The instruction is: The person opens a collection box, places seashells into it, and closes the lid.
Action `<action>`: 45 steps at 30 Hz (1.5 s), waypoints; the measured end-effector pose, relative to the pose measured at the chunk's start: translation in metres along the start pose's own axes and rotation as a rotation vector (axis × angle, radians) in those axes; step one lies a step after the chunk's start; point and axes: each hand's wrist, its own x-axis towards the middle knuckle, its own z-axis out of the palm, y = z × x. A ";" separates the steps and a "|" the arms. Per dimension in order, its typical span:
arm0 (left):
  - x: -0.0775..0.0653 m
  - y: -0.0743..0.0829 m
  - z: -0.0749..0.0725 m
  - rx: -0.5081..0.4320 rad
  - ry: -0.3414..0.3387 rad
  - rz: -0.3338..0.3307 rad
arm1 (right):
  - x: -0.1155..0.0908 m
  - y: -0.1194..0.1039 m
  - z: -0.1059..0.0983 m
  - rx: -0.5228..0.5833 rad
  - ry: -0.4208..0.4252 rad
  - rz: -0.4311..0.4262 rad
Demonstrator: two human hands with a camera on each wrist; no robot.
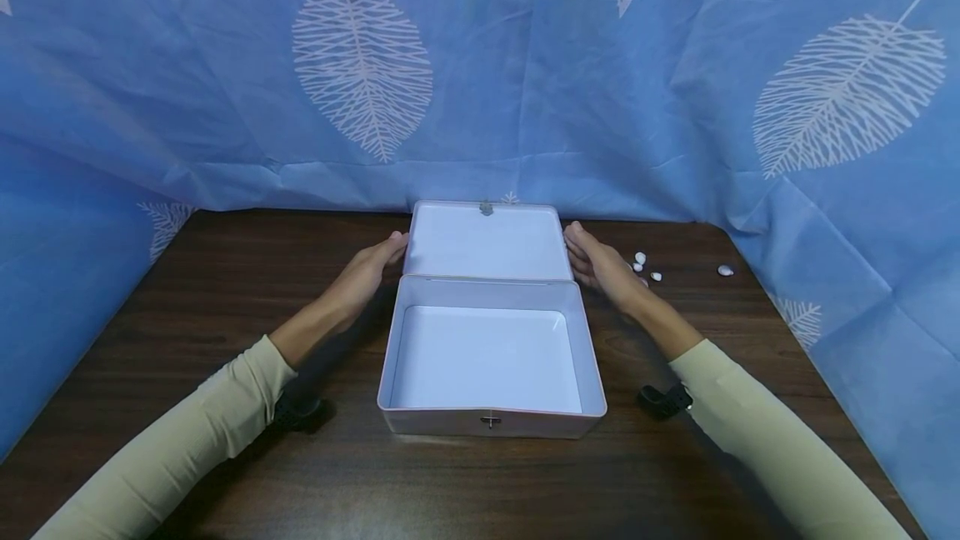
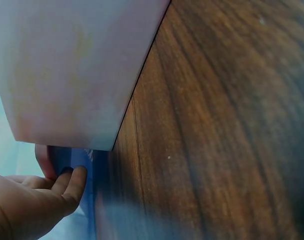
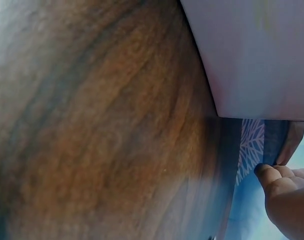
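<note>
A hard, smooth, rectangular white box with a thin pinkish rim stands at the middle of the dark brown wood-grain desk, its flat white lid swung back at twelve o'clock and its bare white interior showing. A small silver clasp sits at the lid's far edge, and a matching silver catch is on the box's six o'clock wall. At ten o'clock of the box, the left hand reaches to the lid's left edge, fingers extended and relaxed; at two o'clock, the right hand lies likewise along the right edge. How firmly either presses, I cannot tell. Just beyond the right hand, also toward two o'clock, lie several small, rounded whitish pebble-like pieces, with a larger oval one apart from them toward three o'clock. Pale yellow-green sleeves cover both forearms. Behind the desk, toward twelve o'clock, hangs a blue fabric curtain printed with white leaves.
</note>
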 end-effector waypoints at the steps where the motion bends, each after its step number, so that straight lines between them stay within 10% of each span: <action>1: 0.000 0.000 0.000 0.003 0.000 0.000 | 0.000 0.000 0.000 -0.002 0.002 0.001; 25: -0.002 -0.002 -0.003 0.048 -0.007 -0.002 | 0.005 0.001 0.002 -0.032 0.018 0.009; 45: -0.021 0.005 -0.007 0.108 0.031 -0.008 | -0.035 0.001 -0.030 -0.143 0.091 -0.105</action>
